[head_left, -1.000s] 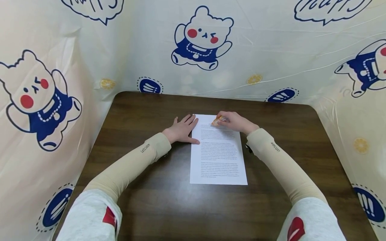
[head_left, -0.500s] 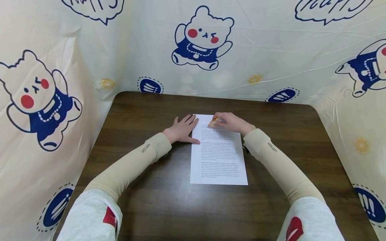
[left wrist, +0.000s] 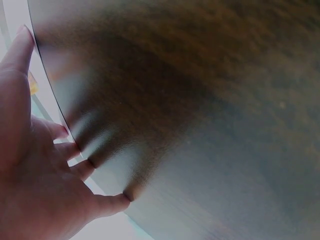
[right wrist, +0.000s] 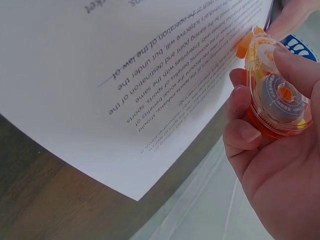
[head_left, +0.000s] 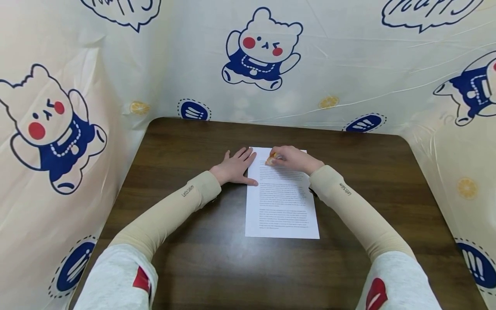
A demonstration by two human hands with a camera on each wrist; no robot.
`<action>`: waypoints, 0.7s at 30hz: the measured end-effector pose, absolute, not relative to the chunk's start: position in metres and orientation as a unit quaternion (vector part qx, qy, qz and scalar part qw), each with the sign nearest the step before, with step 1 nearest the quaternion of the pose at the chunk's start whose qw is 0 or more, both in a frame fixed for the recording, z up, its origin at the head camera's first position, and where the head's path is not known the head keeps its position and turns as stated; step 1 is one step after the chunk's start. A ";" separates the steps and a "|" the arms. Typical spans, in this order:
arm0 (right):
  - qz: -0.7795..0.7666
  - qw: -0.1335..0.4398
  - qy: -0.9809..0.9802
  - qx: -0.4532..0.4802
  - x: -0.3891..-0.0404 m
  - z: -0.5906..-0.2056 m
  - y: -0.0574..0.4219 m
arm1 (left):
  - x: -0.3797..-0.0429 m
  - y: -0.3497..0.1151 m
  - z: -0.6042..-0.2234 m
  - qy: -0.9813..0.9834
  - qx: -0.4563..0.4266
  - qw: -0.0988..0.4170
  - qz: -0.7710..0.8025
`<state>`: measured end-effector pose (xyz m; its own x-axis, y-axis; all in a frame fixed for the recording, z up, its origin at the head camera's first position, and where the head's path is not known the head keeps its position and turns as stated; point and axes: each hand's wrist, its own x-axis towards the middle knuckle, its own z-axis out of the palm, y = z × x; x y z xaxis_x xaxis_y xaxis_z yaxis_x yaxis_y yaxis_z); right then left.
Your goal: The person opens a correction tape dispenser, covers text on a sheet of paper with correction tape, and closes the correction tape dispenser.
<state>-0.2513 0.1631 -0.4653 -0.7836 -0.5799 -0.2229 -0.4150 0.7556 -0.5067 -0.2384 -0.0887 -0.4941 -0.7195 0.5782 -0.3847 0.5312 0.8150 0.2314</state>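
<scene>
A printed sheet of paper point(head_left: 284, 206) lies on the brown table. My left hand point(head_left: 233, 168) rests on its upper left edge with fingers spread and thumb reaching over the text; the left wrist view shows those fingertips touching down along the edge. In my right hand point(head_left: 297, 159) is an orange, see-through correction tape dispenser point(right wrist: 281, 97), gripped between thumb and curled fingers. Its tip point(right wrist: 244, 46) points down at the upper lines of print. A thin dark stroke point(right wrist: 106, 81) marks one text line in the right wrist view.
The wooden table point(head_left: 217, 267) spreads around the sheet on all sides. Behind it and at both sides hangs a pale curtain point(head_left: 186, 56) printed with cartoon bears.
My right hand has slid left across the top lines of the sheet, carrying the correction tape dispenser. My left hand has stayed in place on the paper.
</scene>
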 end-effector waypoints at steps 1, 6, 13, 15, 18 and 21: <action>-0.219 0.187 0.918 -0.272 -0.252 -0.466 0.163 | -0.237 -0.089 -0.492 0.926 0.301 0.223 0.052; -0.201 0.180 0.920 -0.286 -0.252 -0.466 0.162 | -0.235 -0.090 -0.487 0.926 0.305 0.216 0.052; -0.141 0.151 0.929 -0.306 -0.247 -0.457 0.155 | -0.235 -0.090 -0.488 0.925 0.305 0.217 0.055; -0.131 0.144 0.930 -0.311 -0.245 -0.454 0.153 | -0.235 -0.090 -0.488 0.926 0.304 0.217 0.054; -0.122 0.141 0.932 -0.310 -0.245 -0.453 0.151 | -0.235 -0.089 -0.489 0.928 0.302 0.213 0.053; -0.117 0.146 0.934 -0.304 -0.245 -0.452 0.150 | -0.234 -0.088 -0.488 0.928 0.301 0.212 0.054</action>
<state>-0.2446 0.1503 -0.4524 -0.7722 -0.6027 -0.2015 -0.5342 0.7873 -0.3077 -0.2339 -0.0884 -0.4883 -0.7293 0.5816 -0.3602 0.5357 0.8130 0.2282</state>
